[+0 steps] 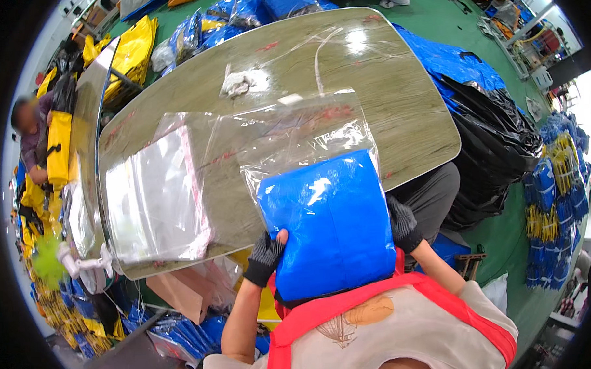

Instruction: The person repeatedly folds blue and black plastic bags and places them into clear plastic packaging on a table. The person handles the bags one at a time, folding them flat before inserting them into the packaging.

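Both gloved hands grip a folded blue item half inside a clear plastic bag.

The left hand (267, 256) pinches the lower left edge of the folded blue item (329, 222), thumb on top; the right hand (404, 225) clasps its right edge, fingers curled behind it. The item is held upright against the person's chest, above the near edge of the bench (397, 109), its upper part inside the clear plastic bag (303, 129). A stack of clear bags (154, 196) lies on the bench to the left, a crumpled white rag (236, 84) farther back. Black sacks (496, 145) stand at right.
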### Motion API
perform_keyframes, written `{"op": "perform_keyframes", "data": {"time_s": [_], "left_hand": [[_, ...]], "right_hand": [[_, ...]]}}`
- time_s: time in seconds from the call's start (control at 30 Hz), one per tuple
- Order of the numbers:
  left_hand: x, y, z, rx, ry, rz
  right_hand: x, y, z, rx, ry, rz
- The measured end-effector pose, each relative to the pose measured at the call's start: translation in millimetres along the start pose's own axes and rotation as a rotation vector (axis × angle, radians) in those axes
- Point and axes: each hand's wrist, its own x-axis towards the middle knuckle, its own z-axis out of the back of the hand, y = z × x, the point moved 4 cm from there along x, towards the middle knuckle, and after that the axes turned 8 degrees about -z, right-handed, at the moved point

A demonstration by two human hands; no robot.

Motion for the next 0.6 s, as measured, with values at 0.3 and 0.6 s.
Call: {"op": "perform_keyframes", "data": {"time_s": [0.3, 0.6], "left_hand": [[5.3, -34.5, -11.3, -0.147, 0.271, -0.039], [-23.6, -46.8, 22.0, -0.441, 0.114, -0.078]], "right_hand": [[22.7, -17.9, 5.4, 0.739, 0.470, -0.591], [-57.9, 20.3, 8.4, 0.471, 0.816, -0.362]]}}
